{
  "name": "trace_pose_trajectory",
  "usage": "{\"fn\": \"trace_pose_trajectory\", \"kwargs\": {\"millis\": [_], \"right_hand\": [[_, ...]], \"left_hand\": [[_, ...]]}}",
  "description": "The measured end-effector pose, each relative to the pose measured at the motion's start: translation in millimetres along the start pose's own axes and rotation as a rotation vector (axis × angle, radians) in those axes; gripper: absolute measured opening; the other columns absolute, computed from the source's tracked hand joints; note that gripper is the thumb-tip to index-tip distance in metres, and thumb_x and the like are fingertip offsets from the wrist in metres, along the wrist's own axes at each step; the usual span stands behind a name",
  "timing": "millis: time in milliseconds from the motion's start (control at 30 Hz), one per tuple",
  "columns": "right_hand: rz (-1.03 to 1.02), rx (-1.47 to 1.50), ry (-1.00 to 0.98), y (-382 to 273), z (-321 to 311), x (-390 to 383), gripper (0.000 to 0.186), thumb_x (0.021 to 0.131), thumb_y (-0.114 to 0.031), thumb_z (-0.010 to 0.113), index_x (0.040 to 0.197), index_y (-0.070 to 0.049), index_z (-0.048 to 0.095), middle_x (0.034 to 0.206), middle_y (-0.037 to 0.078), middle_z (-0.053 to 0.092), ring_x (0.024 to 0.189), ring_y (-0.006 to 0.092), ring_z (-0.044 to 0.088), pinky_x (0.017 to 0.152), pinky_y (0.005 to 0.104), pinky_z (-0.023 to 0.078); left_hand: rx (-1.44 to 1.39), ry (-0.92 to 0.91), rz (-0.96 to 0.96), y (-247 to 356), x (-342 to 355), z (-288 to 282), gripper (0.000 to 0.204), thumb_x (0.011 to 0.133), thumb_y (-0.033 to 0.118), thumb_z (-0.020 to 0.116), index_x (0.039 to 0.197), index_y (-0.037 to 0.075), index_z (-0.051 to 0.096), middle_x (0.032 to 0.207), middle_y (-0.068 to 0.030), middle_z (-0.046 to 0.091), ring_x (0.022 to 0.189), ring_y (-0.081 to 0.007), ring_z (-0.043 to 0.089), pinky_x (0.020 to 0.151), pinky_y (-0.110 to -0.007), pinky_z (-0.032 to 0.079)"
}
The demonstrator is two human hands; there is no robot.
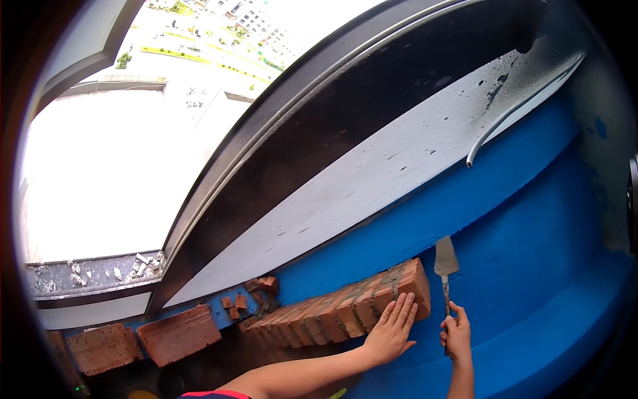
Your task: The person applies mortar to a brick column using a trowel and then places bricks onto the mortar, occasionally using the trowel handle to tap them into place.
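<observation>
One left hand (393,329) lies open, fingers extended, on the right end of a single row of mortared bricks (335,312); the bricks in it are too blurred to count exactly. One right hand (456,332) is closed around the handle of one trowel (446,259), blade pointing far, just right of the row. Two larger red bricks (178,334) sit to the left. One cable (490,124) hangs at far right.

Mortared brick row (331,315), grey-bladed trowel (446,259) beside
</observation>
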State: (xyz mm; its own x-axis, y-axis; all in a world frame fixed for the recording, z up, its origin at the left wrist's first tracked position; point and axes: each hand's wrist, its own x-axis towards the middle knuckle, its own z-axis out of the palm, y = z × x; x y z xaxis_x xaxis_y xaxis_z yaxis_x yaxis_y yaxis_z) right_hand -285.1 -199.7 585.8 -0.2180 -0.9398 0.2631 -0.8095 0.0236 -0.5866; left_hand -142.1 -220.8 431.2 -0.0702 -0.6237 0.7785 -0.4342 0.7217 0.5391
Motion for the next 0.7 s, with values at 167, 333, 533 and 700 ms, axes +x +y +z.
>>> {"fn": "trace_pose_trajectory", "kwargs": {"millis": [167,333,533,700], "right_hand": [[0.067,0.049,-0.048,-2.5,-5.1,4.3,0.042,0.096,-0.009,0.045,0.138,-0.008,0.042,0.074,0.005,0.053,0.047,0.008,0.043,0.038,0.0255,0.034],[0.071,0.006,-0.07,-1.7,-1.0,4.3,0.042,0.097,-0.008,0.044,0.139,-0.007,0.042,0.074,0.005,0.052,0.045,0.0077,0.041,0.037,0.0264,0.033],[0.042,0.005,-0.053,2.5,6.7,-1.0,0.041,0.098,-0.009,0.044,0.139,-0.01,0.042,0.072,0.004,0.051,0.044,0.0082,0.04,0.038,0.0254,0.031],[0.09,0.033,-0.117,0.6,4.6,-1.4,0.041,0.099,-0.011,0.044,0.139,-0.008,0.041,0.073,0.005,0.051,0.046,0.0088,0.041,0.038,0.0277,0.033]], "left_hand": [[-0.031,0.018,0.007,-1.9,-1.1,2.5,0.088,0.088,0.052,0.053,0.144,-0.01,0.024,0.153,-0.0277,0.015,0.144,-0.04,0.012,0.117,-0.046,0.008],[-0.025,0.001,-0.002,0.9,2.6,2.6,0.091,0.087,0.053,0.054,0.144,-0.011,0.023,0.153,-0.0283,0.015,0.144,-0.0406,0.011,0.117,-0.046,0.008],[-0.079,-0.005,-0.006,-1.0,0.3,4.1,0.095,0.086,0.052,0.058,0.145,-0.011,0.019,0.154,-0.028,0.01,0.145,-0.0402,0.007,0.117,-0.046,0.007],[-0.067,-0.012,-0.008,1.2,0.5,0.3,0.095,0.085,0.052,0.059,0.145,-0.011,0.019,0.154,-0.028,0.01,0.145,-0.04,0.007,0.117,-0.046,0.007]]}}
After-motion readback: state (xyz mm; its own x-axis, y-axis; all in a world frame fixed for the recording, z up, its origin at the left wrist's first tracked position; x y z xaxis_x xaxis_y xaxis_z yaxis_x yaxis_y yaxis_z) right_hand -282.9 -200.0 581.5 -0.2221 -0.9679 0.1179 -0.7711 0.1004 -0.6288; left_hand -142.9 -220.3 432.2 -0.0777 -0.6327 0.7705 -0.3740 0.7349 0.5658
